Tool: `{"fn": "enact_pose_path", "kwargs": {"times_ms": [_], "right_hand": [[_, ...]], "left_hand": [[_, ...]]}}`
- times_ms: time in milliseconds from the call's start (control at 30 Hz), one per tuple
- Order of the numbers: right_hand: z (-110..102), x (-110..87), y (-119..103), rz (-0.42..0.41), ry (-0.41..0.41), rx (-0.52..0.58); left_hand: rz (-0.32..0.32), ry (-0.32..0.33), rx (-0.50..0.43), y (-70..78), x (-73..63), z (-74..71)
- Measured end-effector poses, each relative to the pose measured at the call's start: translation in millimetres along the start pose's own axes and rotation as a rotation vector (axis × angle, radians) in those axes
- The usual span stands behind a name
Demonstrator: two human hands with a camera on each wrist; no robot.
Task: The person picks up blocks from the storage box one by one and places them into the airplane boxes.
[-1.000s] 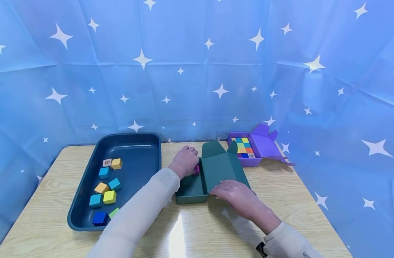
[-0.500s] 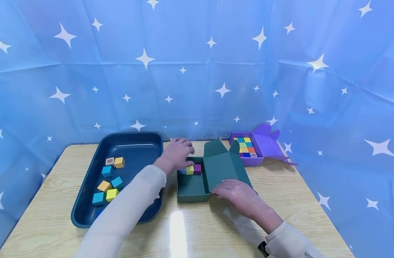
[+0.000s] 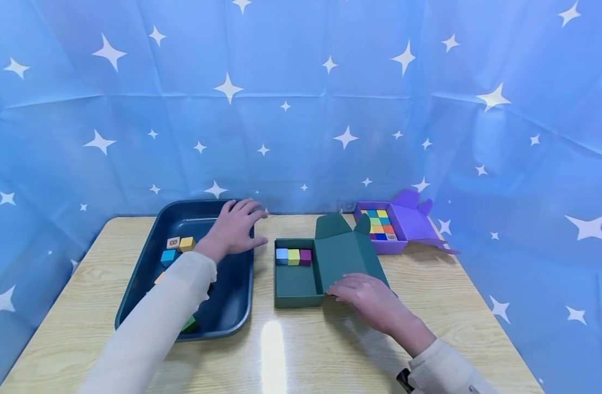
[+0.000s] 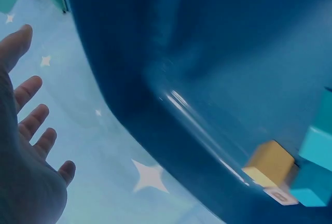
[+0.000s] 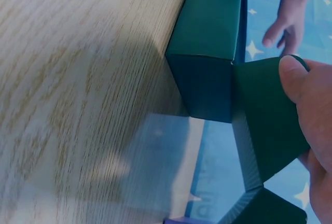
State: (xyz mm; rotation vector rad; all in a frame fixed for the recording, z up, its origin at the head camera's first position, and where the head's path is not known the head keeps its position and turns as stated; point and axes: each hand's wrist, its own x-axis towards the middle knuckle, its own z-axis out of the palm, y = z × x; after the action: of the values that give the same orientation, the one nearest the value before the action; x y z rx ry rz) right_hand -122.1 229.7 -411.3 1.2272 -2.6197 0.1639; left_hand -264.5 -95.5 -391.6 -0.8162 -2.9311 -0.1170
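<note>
Perhaps the sleeve [image 3: 150, 323], crossing the tray [image 3: 229, 306], could knock the loose blocks [image 3: 186, 244] if the left hand [image 3: 233, 227], fingers spread and empty, dips; should the right hand [image 3: 367, 300] lose its pinch on the lid [image 3: 342, 257] of the green box [image 3: 299, 301], that box might shift. Counted: one tray, two boxes; three blocks [image 3: 293, 257] line the green box's far end; others are partly hidden or, in the purple box [image 3: 389, 248], too small to count
</note>
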Motion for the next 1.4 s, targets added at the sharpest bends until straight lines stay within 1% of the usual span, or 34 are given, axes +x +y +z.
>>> {"fn": "enact_pose_path", "kwargs": {"times_ms": [100,200,367,500,667,833,1067,1200,1400], "right_hand": [[-0.9,0.0,-0.1,0.006,-0.007,0.0],[-1.2,0.1,0.0,0.01,-0.011,0.003],[-1.1,0.6,-0.2,0.014,-0.017,0.008],[-1.5,0.8,-0.4,0.02,-0.019,0.012],[-2.2,0.9,-0.5,0.027,-0.022,0.012],[-1.4,1.1,-0.3,0.021,-0.017,0.017],[1.2,1.6,0.6,0.0,0.007,0.017],[1.3,1.3,0.3,0.007,0.011,0.017],[2.5,1.6,-0.6,0.038,-0.001,0.02]], "left_hand": [[-0.017,0.003,0.016,-10.2,-8.3,-0.5],[-0.048,0.004,0.018,-18.9,-16.4,-0.6],[-0.095,0.005,-0.015,-37.1,-30.5,1.2],[-0.116,0.003,-0.036,-52.6,-41.4,4.1],[-0.142,-0.003,-0.06,-66.5,-52.5,6.8],[-0.158,-0.004,-0.068,-73.3,-59.2,9.5],[-0.176,-0.005,-0.076,-76.1,-64.1,11.4],[-0.187,0.005,-0.071,-77.2,-65.5,11.4],[-0.201,-0.003,-0.056,-78.9,-67.8,11.6]]}}
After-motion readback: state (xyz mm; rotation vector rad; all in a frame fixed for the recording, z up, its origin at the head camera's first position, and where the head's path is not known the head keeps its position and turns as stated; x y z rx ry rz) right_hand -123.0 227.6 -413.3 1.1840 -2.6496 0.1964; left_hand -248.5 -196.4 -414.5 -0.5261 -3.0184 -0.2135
